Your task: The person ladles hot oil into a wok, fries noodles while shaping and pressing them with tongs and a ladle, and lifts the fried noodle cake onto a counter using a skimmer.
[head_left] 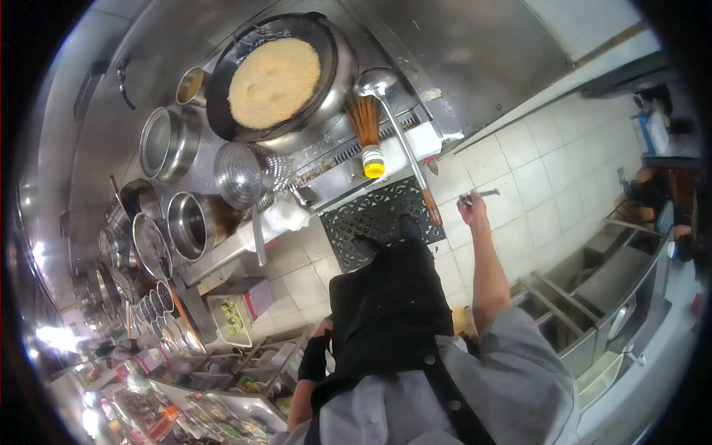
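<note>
Forearm (491,278) outstretched, the right hand (475,212) grips a metal utensil (486,193) over the tiled floor (552,159) beside the steel counter (452,52), while the left hand (324,327) hangs by the black apron (389,297), its hold unclear.

Metal tool (486,194) in right fingers (468,211); ladle (404,141) nearby

Commercial-type kitchen, steel worktop (463,67), large wok (328,65) with pale round food (274,83), long-handled ladle (403,137), perforated strainer (237,176), steel pots (211,222), bristle brush (363,122), tiled floor (515,182), black openwork floor mat (343,230).
</note>
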A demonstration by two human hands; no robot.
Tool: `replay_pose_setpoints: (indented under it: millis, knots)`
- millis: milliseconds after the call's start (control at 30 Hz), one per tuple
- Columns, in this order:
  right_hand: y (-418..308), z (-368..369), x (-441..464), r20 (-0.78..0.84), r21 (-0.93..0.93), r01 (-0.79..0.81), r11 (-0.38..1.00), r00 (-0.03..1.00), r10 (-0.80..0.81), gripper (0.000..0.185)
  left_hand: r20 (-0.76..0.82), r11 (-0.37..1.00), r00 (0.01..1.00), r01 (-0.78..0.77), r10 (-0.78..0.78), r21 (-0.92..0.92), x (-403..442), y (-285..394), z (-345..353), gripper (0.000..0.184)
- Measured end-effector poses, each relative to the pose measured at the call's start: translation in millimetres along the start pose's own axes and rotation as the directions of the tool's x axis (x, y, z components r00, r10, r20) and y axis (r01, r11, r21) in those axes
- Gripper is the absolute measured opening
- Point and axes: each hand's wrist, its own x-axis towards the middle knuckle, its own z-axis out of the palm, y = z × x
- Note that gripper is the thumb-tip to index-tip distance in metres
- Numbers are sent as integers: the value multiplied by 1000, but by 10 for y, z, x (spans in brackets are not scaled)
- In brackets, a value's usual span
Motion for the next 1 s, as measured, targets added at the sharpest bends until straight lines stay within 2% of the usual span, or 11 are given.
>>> replay_pose_setpoints:
  millis: [200, 300, 567, 667, 700, 733, 800, 867, 933, 967, 1000]
  knots:
    - [-65, 710, 921, 144, 411, -17, 912, 988, -47, 28, -114, 897, 951, 308, -286, 317, 75, 15, 79, 51]
    - [-22, 1080, 1091, -22, 408, -6, 913, 1000, 16, 26, -238, 902, 923, 357, -301, 244, 168, -598, 174, 50]
    - [208, 1071, 1647, -15, 497, -18, 867, 999, 29, 28, -261, 935, 941, 278, -218, 221, 286, -993, 255, 50]
    - [204, 1038, 1687, 53, 487, -2, 874, 998, -27, 27, -267, 845, 872, 474, -411, 247, 402, -1520, 131, 47]
    - [220, 1016, 1598, 91, 498, 4, 867, 994, -57, 29, -258, 957, 939, 265, -229, 116, 427, -1526, 290, 48]
    - [262, 994, 1497, 133, 506, 3, 862, 988, -81, 31, -231, 969, 955, 217, -185, 119, 355, -1373, 332, 46]
    - [274, 970, 1233, -149, 239, 123, 963, 985, -89, 38, -111, 985, 987, 126, -113, 119, 147, -712, 316, 43]
    - [338, 546, 1254, -117, -142, 104, 984, 986, -121, 38, 8, 996, 1000, 3, -3, 88, -127, -125, 213, 40]
    - [330, 313, 637, 42, -534, 242, 810, 965, -260, 35, 95, 991, 992, -88, 78, 102, -359, 299, 94, 37]
    - [303, 200, 396, 112, -668, 234, 707, 970, -215, 36, 185, 928, 982, -107, 43, 355, -378, 287, 27, 36]
    - [279, 97, 161, 152, -751, 233, 618, 972, -182, 41, 165, 929, 984, -121, 66, 349, -393, 295, -5, 35]
